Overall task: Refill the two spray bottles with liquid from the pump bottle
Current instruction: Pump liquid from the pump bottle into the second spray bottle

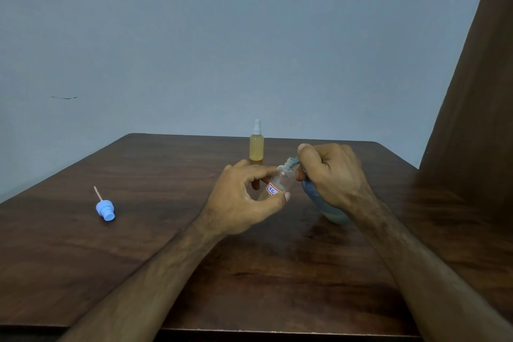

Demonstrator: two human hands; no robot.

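Spray cap lies left on the table; capped spray bottle stands behind the hands.

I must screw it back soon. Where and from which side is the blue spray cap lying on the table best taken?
Pinch the blue spray cap at its wide ribbed collar, coming from above. It lies on its side on the brown wooden table, its thin dip tube pointing away, so the collar gives the broadest grip.

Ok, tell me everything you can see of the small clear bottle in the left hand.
The small clear bottle looks like transparent plastic, with a white label printed in red and blue. It has no cap on; the blue spray cap lies apart on the table. The bottle is tilted, its open neck pointing up and right, right at the pump bottle's nozzle. The left hand holds it off the table, thumb and fingers around its body. Its fill level is unclear.
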